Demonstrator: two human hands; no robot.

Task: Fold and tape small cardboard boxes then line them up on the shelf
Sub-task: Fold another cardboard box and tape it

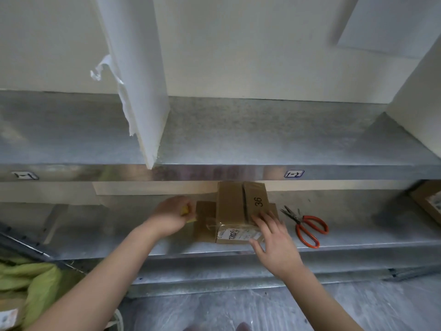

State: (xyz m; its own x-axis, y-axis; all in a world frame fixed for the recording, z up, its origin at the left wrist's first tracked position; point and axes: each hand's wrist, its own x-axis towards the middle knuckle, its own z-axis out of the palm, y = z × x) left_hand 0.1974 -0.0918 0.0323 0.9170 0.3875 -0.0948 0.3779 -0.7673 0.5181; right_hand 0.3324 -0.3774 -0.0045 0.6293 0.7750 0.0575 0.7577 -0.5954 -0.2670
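Observation:
A small brown cardboard box (235, 206) marked "36" stands on the lower metal shelf (346, 237), with side flaps open left and right and a white label on its near face. My right hand (272, 237) presses on the box's near right corner, fingers spread on its top and thumb against the label. My left hand (170, 217) is just left of the box and grips a yellow tape roll (188, 213), mostly hidden by the fingers. A strip of clear tape (212, 226) runs from the roll onto the box's left flap and near edge.
Red-handled scissors (307, 229) lie on the shelf right of the box. Another labelled cardboard box (427, 201) sits at the far right. An upper metal shelf (238, 139) with white dividers overhangs. Green fabric (31, 280) lies at the lower left.

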